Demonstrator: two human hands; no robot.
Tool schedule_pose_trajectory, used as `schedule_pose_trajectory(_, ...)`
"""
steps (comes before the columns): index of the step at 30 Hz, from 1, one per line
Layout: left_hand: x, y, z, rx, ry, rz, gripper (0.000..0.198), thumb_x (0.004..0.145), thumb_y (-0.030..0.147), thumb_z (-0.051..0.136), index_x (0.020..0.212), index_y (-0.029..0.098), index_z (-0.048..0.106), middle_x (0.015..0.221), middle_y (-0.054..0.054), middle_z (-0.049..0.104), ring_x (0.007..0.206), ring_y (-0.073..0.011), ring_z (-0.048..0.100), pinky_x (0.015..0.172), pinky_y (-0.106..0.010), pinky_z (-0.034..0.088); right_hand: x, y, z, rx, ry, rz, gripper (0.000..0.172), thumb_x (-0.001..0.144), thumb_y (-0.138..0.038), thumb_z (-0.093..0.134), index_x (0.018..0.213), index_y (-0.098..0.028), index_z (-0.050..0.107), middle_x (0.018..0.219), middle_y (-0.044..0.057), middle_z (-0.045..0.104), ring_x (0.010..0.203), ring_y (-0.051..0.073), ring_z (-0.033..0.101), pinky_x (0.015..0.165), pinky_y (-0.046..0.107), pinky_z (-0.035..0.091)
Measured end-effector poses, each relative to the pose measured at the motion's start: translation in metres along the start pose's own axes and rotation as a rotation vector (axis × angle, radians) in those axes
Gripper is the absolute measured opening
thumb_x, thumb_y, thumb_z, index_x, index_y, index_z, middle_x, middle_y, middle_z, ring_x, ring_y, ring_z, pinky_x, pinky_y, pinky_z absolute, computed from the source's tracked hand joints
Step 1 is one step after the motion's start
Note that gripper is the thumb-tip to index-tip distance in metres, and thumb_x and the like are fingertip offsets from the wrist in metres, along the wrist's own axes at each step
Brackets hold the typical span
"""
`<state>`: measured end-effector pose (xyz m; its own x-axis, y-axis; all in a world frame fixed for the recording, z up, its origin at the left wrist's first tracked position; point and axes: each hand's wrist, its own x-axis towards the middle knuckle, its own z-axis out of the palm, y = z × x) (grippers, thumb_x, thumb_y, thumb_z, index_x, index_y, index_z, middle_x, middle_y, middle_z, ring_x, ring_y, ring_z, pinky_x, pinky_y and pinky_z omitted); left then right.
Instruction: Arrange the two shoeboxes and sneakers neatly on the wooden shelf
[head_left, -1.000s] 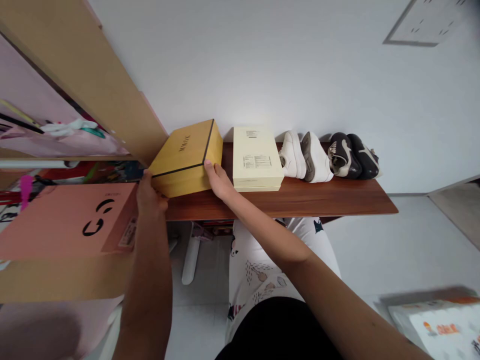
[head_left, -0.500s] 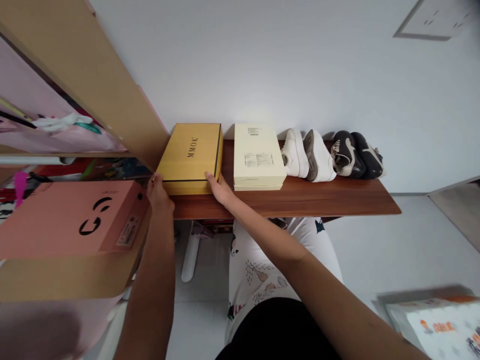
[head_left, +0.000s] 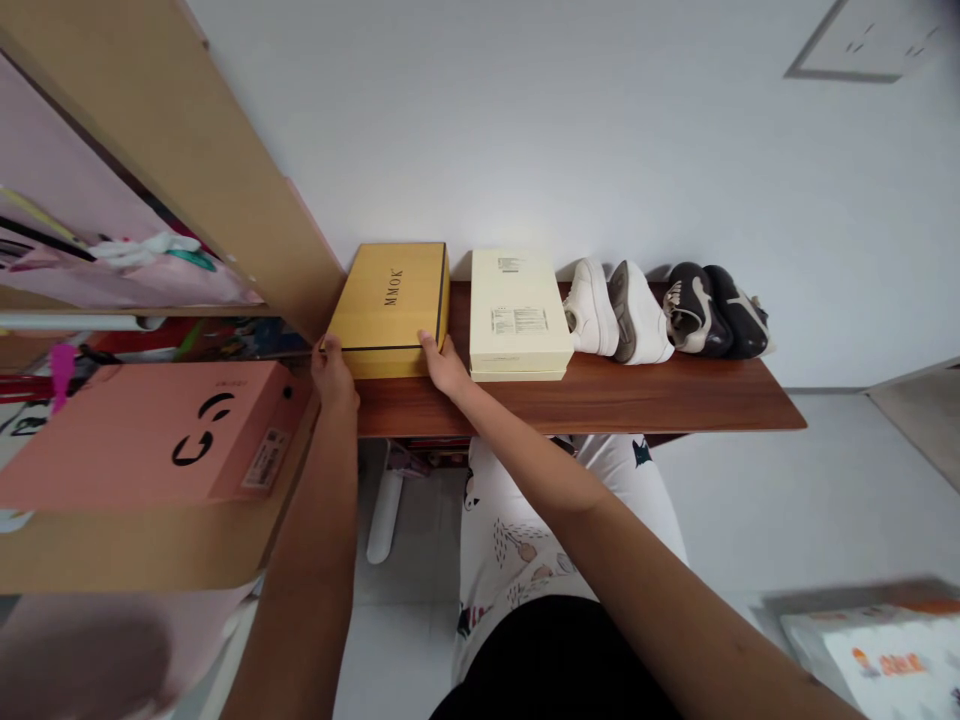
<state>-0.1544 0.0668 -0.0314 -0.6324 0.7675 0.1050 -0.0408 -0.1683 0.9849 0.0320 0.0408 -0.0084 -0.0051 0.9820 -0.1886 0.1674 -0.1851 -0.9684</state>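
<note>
A flat mustard-yellow box (head_left: 388, 300) with black edging and "MMOK" printed on its lid lies square on the dark wooden shelf (head_left: 585, 400). My left hand (head_left: 332, 372) grips its front left corner. My right hand (head_left: 444, 365) holds its front right corner, with the fingers near the gap beside a cream box (head_left: 519, 315). The yellow box sits close to that cream box, and its left end is near a tan board.
A pair of white sneakers (head_left: 616, 312) and a dark pair (head_left: 716, 312) stand right of the cream box, by the white wall. A pink box (head_left: 150, 440) and a tan board (head_left: 187, 170) jut in at left. A white printed package (head_left: 874, 655) lies at lower right.
The yellow box has turned from tilted to square with the shelf edge and has shifted right, towards the cream box. Both hands have moved with it.
</note>
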Motion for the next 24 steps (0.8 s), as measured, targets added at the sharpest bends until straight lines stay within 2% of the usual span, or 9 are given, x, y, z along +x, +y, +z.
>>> schedule_pose_trajectory(2, -0.005, 0.009, -0.002, 0.112, 0.024, 0.018, 0.035, 0.094, 0.04, 0.053, 0.12, 0.017, 0.054, 0.132, -0.013, 0.06, 0.127, -0.0191, 0.055, 0.112, -0.036, 0.038, -0.015, -0.003, -0.005, -0.014, -0.021, -0.027, 0.101, 0.088, -0.078, 0.039, 0.155, -0.003, 0.029, 0.156, 0.023, 0.041, 0.147, 0.032, 0.038, 0.122, 0.046, 0.029)
schedule_pose_trajectory(4, -0.018, 0.02, -0.006, 0.217, 0.085, 0.07, 0.04, 0.095, 0.04, 0.054, 0.128, 0.017, 0.05, 0.14, -0.016, 0.053, 0.134, -0.0213, 0.049, 0.115, -0.038, 0.033, -0.037, -0.003, -0.017, -0.027, -0.055, -0.147, 0.091, 0.087, -0.074, 0.047, 0.151, -0.009, 0.039, 0.152, 0.019, 0.048, 0.143, 0.031, 0.044, 0.12, 0.046, 0.032)
schedule_pose_trajectory(8, -0.075, 0.036, -0.007, 0.266, 0.156, 0.277, 0.046, 0.097, 0.044, 0.05, 0.136, 0.02, 0.045, 0.148, -0.016, 0.042, 0.143, -0.0208, 0.039, 0.121, -0.036, 0.025, -0.084, 0.008, -0.068, -0.042, 0.023, -0.396, 0.064, 0.089, -0.063, 0.053, 0.14, -0.026, 0.054, 0.144, 0.01, 0.058, 0.133, 0.027, 0.053, 0.114, 0.045, 0.041)
schedule_pose_trajectory(11, -0.135, 0.035, 0.012, 0.192, -0.044, 0.284, 0.042, 0.096, 0.048, 0.051, 0.133, 0.028, 0.052, 0.144, -0.01, 0.049, 0.141, -0.0202, 0.043, 0.121, -0.034, 0.027, -0.094, 0.02, -0.122, -0.084, 0.358, -0.402, 0.059, 0.091, -0.059, 0.05, 0.139, -0.026, 0.054, 0.142, 0.013, 0.056, 0.128, 0.026, 0.056, 0.104, 0.045, 0.049)
schedule_pose_trajectory(14, -0.177, 0.022, 0.044, 0.133, -0.356, 0.096, 0.041, 0.094, 0.049, 0.056, 0.13, 0.03, 0.06, 0.141, -0.01, 0.055, 0.14, -0.0232, 0.046, 0.119, -0.036, 0.031, -0.081, 0.037, -0.166, -0.091, 0.648, -0.297, 0.062, 0.093, -0.058, 0.046, 0.141, -0.019, 0.05, 0.138, 0.018, 0.056, 0.124, 0.025, 0.057, 0.101, 0.044, 0.05)
schedule_pose_trajectory(16, -0.186, 0.009, 0.067, 0.187, -0.456, -0.01, 0.045, 0.096, 0.05, 0.052, 0.133, 0.026, 0.06, 0.146, -0.012, 0.053, 0.142, -0.0247, 0.044, 0.121, -0.039, 0.028, -0.067, 0.048, -0.183, -0.022, 0.661, -0.216, 0.062, 0.091, -0.059, 0.048, 0.136, -0.017, 0.054, 0.131, 0.016, 0.061, 0.12, 0.024, 0.06, 0.101, 0.042, 0.05)
schedule_pose_trajectory(19, -0.177, -0.007, 0.092, 0.285, -0.425, -0.061, 0.054, 0.101, 0.053, 0.04, 0.135, 0.016, 0.06, 0.149, -0.016, 0.052, 0.144, -0.0266, 0.042, 0.122, -0.041, 0.025, -0.051, 0.061, -0.19, 0.149, 0.51, -0.146, 0.058, 0.087, -0.062, 0.054, 0.123, -0.018, 0.064, 0.118, 0.01, 0.07, 0.114, 0.023, 0.063, 0.102, 0.038, 0.047)
schedule_pose_trajectory(22, -0.163, -0.014, 0.105, 0.256, -0.451, -0.118, 0.064, 0.102, 0.056, 0.028, 0.127, 0.011, 0.066, 0.136, -0.017, 0.063, 0.136, -0.0281, 0.051, 0.119, -0.041, 0.033, -0.041, 0.066, -0.187, 0.257, 0.372, -0.135, 0.058, 0.086, -0.065, 0.054, 0.116, -0.018, 0.069, 0.118, 0.007, 0.072, 0.117, 0.023, 0.062, 0.106, 0.036, 0.043)
schedule_pose_trajectory(24, -0.159, -0.014, 0.109, 0.207, -0.473, -0.157, 0.067, 0.102, 0.059, 0.027, 0.124, 0.011, 0.069, 0.13, -0.017, 0.067, 0.132, -0.0289, 0.056, 0.116, -0.04, 0.037, -0.037, 0.067, -0.185, 0.276, 0.362, -0.135, 0.059, 0.087, -0.066, 0.052, 0.116, -0.017, 0.07, 0.124, 0.008, 0.071, 0.122, 0.023, 0.059, 0.109, 0.036, 0.04)
